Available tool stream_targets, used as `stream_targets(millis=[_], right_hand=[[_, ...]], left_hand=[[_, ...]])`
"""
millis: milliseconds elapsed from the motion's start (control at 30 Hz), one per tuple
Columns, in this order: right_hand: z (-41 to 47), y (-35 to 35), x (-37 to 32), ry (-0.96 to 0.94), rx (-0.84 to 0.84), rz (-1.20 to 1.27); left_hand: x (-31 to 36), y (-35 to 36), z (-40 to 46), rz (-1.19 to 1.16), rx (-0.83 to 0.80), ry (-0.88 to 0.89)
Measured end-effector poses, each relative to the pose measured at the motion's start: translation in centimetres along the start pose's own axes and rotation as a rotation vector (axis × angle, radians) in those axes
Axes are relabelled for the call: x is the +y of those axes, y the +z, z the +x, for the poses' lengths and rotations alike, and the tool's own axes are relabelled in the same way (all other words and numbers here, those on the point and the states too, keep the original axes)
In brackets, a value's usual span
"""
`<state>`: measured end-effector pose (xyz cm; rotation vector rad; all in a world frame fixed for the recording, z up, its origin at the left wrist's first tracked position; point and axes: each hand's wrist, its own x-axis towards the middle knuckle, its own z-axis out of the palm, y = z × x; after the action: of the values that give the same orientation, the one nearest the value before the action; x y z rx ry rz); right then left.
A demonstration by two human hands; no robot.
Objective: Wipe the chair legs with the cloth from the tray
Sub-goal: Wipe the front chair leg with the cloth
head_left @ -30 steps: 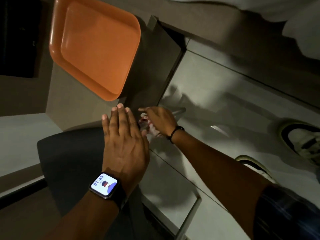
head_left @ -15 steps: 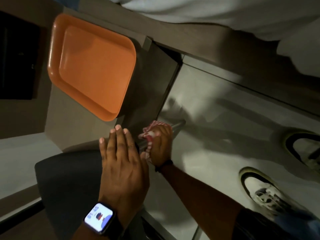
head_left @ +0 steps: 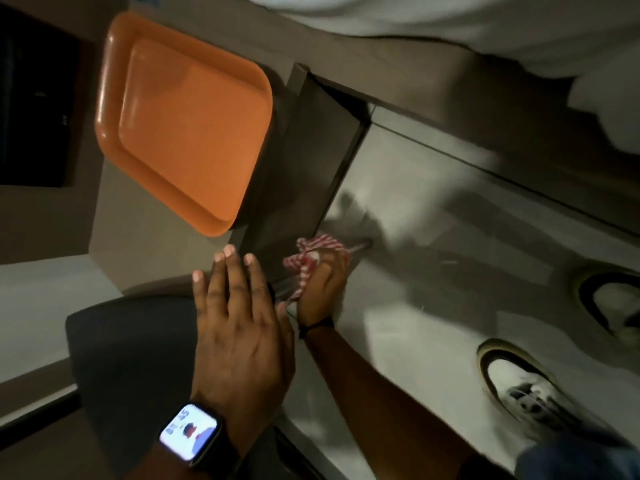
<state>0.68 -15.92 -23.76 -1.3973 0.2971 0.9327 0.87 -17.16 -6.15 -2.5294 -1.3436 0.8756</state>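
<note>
My right hand (head_left: pixel 323 289) is closed around a red-and-white striped cloth (head_left: pixel 313 252), low beside the dark chair seat (head_left: pixel 131 358). The cloth is wrapped about a thin metal chair leg (head_left: pixel 360 244), whose lower end pokes out past my knuckles toward the floor. My left hand (head_left: pixel 239 323) lies flat, fingers spread, on the front corner of the seat and holds nothing. An orange tray (head_left: pixel 183 129) sits empty on the brown table (head_left: pixel 138 237) above the chair.
Glossy light floor tiles (head_left: pixel 433 306) spread to the right. Two white sneakers (head_left: pixel 523 393) stand on the floor at the right edge. White bedding (head_left: pixel 450 26) fills the top. A dark cabinet (head_left: pixel 34 116) is at the far left.
My right hand turned and slid along the chair leg, so the striped cloth now shows above my fingers. The view shifted; my left hand stayed on the seat.
</note>
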Motion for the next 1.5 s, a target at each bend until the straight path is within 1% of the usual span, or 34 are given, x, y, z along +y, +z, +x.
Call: stream_targets(millis=[33, 100, 167, 233, 300, 333, 367, 400, 433, 500, 533, 567, 600, 667, 700, 733, 767, 833, 867, 933, 967, 1000, 1033, 1100, 1167, 1200, 1233, 1267, 1300, 1333, 1367, 1400, 1433, 1500], right_hand=[[-1.7, 0.4, -1.5, -0.065, -0.033, -0.013], [-4.0, 0.6, -3.7, -0.241, -0.094, -0.128], [-4.1, -0.2, -4.5, -0.374, -0.165, -0.254], [-2.6, -0.9, -3.6, -0.480, -0.279, -0.399], [0.4, -1.9, -0.7, -0.524, -0.438, -0.560], [2.6, -2.6, 1.0, -0.490, -0.508, -0.662], [4.8, -3.3, 2.6, -0.380, -0.554, -0.724], [7.0, -3.7, 3.7, -0.213, -0.578, -0.713], [9.3, -4.0, 4.7, -0.042, -0.535, -0.646], [13.4, -4.1, 6.5, 0.236, -0.376, -0.586], [14.7, -4.0, 7.1, 0.411, -0.338, -0.432], [15.5, -4.0, 7.3, 0.527, -0.278, -0.311], [15.5, -4.1, 7.1, 0.510, -0.253, -0.312], [13.2, -3.6, 4.5, 0.488, -0.301, -0.305], [10.9, -3.3, 3.0, 0.442, -0.329, -0.311], [8.1, -3.1, 1.4, 0.350, -0.348, -0.288], [4.9, -2.8, 0.2, 0.178, -0.360, -0.298], [-0.9, -2.4, -0.7, -0.314, -0.394, -0.446], [-2.9, -2.1, -1.6, -0.504, -0.392, -0.517], [-4.3, -1.5, -3.0, -0.713, -0.281, -0.627], [-4.1, -1.4, -3.1, -0.766, -0.252, -0.657], [-3.3, -1.5, -2.9, -0.806, -0.275, -0.651], [-2.3, -1.8, -2.9, -0.821, -0.353, -0.628], [0.5, -2.1, -2.9, -0.791, -0.615, -0.708], [4.1, -2.2, -2.7, -0.725, -0.854, -0.977], [5.3, -2.4, -2.5, -0.697, -0.931, -1.145], [6.1, -2.5, -2.3, -0.684, -0.926, -1.244], [6.1, -2.8, -2.3, -0.641, -0.860, -1.224], [5.0, -3.2, -2.5, -0.586, -0.776, -1.063], [3.1, -3.5, -2.8, -0.565, -0.687, -0.830], [0.8, -3.4, -2.7, -0.563, -0.644, -0.621], [-1.3, -3.3, -2.1, -0.567, -0.643, -0.469], [-2.8, -3.2, -1.4, -0.578, -0.666, -0.384], [-3.0, -3.1, 0.1, -0.631, -0.650, -0.430]], left_hand=[[0.0, -0.2, 0.0, -0.012, -0.011, 0.004], [0.0, -0.5, 0.0, -0.024, -0.022, 0.013], [0.0, -0.6, -0.1, 0.001, -0.017, 0.044], [-0.1, -0.5, -0.1, -0.001, -0.003, 0.060], [-0.4, -0.1, 0.1, -0.018, 0.021, 0.050], [-0.5, 0.3, 0.1, -0.026, 0.033, 0.045], [-0.6, 0.6, 0.2, -0.036, 0.043, 0.043], [-0.8, 0.9, 0.3, -0.040, 0.053, 0.043], [-0.9, 1.2, 0.3, -0.040, 0.063, 0.047], [-1.0, 1.6, 0.1, -0.028, 0.087, 0.072], [-1.0, 1.9, 0.1, -0.024, 0.098, 0.081], [-0.9, 2.0, 0.2, -0.017, 0.106, 0.089], [-0.9, 2.0, 0.2, -0.006, 0.104, 0.087], [-0.9, 1.6, 0.0, -0.012, 0.083, 0.063], [-0.8, 1.3, 0.0, -0.013, 0.071, 0.061], [-0.7, 0.9, 0.0, -0.012, 0.053, 0.064], [-0.6, 0.6, 0.0, -0.016, 0.034, 0.069], [-0.6, 0.3, 0.0, -0.021, 0.016, 0.070], [-0.5, 0.2, 0.0, -0.024, 0.011, 0.071], [-0.5, 0.2, 0.1, -0.035, 0.000, 0.074], [-0.5, 0.3, 0.2, -0.038, 0.005, 0.080], [-0.6, 0.5, 0.3, -0.042, 0.017, 0.084], [-0.6, 0.7, 0.3, -0.046, 0.034, 0.085], [-0.6, 1.1, 0.3, -0.053, 0.075, 0.070], [-0.5, 1.3, 0.5, -0.040, 0.102, 0.056], [-0.4, 1.3, 0.4, -0.029, 0.102, 0.053], [-0.3, 1.2, 0.3, -0.022, 0.100, 0.047], [-0.2, 0.9, 0.2, -0.017, 0.094, 0.039], [-0.1, 0.7, 0.2, -0.014, 0.083, 0.035], [0.0, 0.4, 0.2, -0.012, 0.075, 0.034], [0.1, 0.2, 0.3, -0.009, 0.070, 0.031], [0.1, 0.0, 0.3, -0.008, 0.074, 0.029], [0.1, 0.0, 0.3, -0.005, 0.084, 0.027], [0.1, 0.1, 0.3, 0.009, 0.085, 0.034]])
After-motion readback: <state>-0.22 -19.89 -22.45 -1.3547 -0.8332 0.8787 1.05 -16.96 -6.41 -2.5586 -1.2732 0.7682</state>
